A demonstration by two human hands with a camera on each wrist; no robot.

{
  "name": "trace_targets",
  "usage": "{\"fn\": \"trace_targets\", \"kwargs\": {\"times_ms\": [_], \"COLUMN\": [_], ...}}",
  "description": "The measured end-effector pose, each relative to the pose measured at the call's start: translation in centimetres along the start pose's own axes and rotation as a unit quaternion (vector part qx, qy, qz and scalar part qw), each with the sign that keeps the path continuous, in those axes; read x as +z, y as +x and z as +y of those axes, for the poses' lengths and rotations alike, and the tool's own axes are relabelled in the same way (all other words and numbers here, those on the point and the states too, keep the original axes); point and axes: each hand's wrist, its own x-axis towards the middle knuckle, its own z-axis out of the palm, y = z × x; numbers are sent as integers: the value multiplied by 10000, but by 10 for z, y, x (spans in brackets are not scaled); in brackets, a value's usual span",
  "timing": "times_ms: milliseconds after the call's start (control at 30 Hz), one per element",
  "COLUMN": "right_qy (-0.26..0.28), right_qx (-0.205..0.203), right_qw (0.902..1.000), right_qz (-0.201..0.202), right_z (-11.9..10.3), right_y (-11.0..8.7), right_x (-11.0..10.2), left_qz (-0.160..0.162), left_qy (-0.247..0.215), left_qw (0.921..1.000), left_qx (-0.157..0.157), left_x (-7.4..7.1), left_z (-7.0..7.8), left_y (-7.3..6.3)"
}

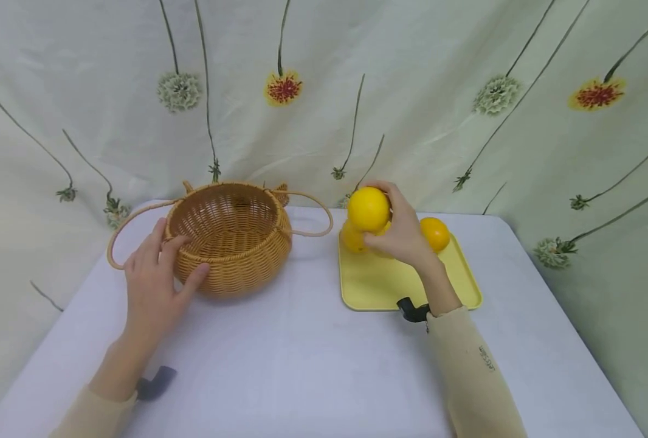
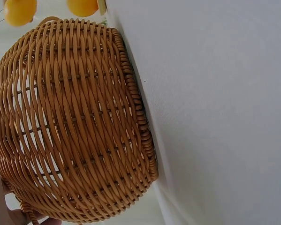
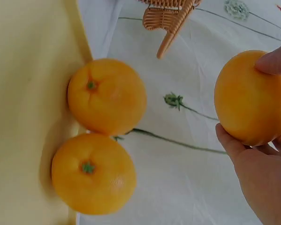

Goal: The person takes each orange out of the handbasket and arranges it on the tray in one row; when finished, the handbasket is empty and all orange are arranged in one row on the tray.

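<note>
My right hand [image 1: 403,234] holds an orange [image 1: 368,209] between thumb and fingers, raised above the yellow tray [image 1: 379,286]. In the right wrist view, the held orange [image 3: 250,98] is apart from two others, an upper orange [image 3: 107,96] and a lower orange [image 3: 94,173], which sit side by side on the tray with green stem ends showing. A round wicker basket [image 1: 236,274] stands at the left with its opening upward. My left hand [image 1: 157,277] grips its left rim, thumb on the outer wall; in the left wrist view the woven side [image 2: 74,117] hides most of this hand.
Another orange [image 1: 434,234] lies at the tray's right back. Looped handles stick out from the basket, the right handle [image 1: 324,213] toward the tray. White cloth [image 1: 302,365] covers the table, and a flower-printed curtain [image 1: 411,121] hangs close behind it.
</note>
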Motion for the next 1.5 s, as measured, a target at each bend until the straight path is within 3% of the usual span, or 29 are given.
{"fn": "trace_targets", "kwargs": {"times_ms": [67, 233, 667, 900, 1067, 1300, 1500], "right_qy": [-59, -333, -1067, -1075, -1034, -1019, -1043], "right_qx": [121, 284, 1057, 1540, 1941, 2187, 2194], "right_qw": [9999, 9989, 9874, 9788, 9718, 9660, 9690], "right_qz": [58, 181, 506, 816, 850, 930, 454], "right_z": [5, 42, 80, 103, 126, 150, 159], "right_y": [-4, -13, -42, -52, -61, -64, -65], "right_x": [-11, -36, -97, -123, -133, -134, -129], "left_qz": [20, 53, -56, -156, -180, -79, -25], "left_qy": [-6, -23, -17, -96, -100, -119, -147], "left_qw": [10000, 10000, 9999, 9996, 9996, 9999, 9999], "left_qx": [-8, 3, -92, -192, -170, -85, -52], "left_x": [1, 1, -2, -1, -1, 2, 3], "left_z": [-1, -1, 3, 2, 0, -3, -3], "left_y": [-1, -1, 2, 2, 2, 2, 3]}}
